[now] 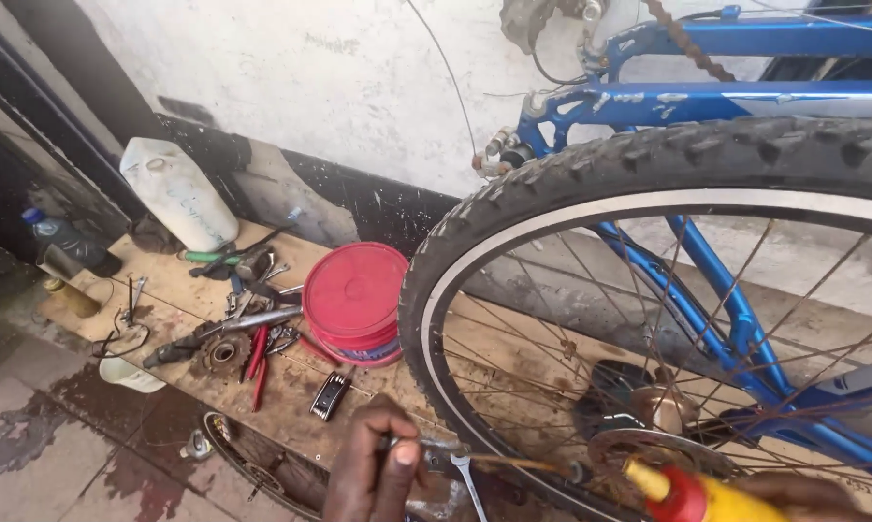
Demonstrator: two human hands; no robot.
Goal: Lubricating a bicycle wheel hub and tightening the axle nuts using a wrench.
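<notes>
Here, a thin tool (426, 447) is pinched in the left hand (376, 474), low in the view, the fingers curled closed round it. Its exact kind cannot be made out. The tool's long axis is laid nearly level, running rightward from the hand toward the hub (649, 411) of the wheel (649, 159), and a thin rod is seen to carry that line on to the spokes near the sprocket (639, 449). The hub therefore lies to the right of the left hand and a little above it, near but apart.

A yellow bottle (721, 500) with a red collar and a yellow nozzle is held at the bottom right, by what little can be seen of the right hand (803, 488). That hand's grip is closed on the bottle, though the fingers are mostly cut off by the edge. The nozzle is pointed up and left, toward the sprocket, and is just beside it. Of the two hands, the right is the nearer to the hub.

A small spanner (467, 483) is seen below the rim. Further left, a board (291, 406) on the wet floor bears a red tub (354, 300), pliers (258, 358), a loose cog (225, 353) and a white jug (180, 193).
</notes>
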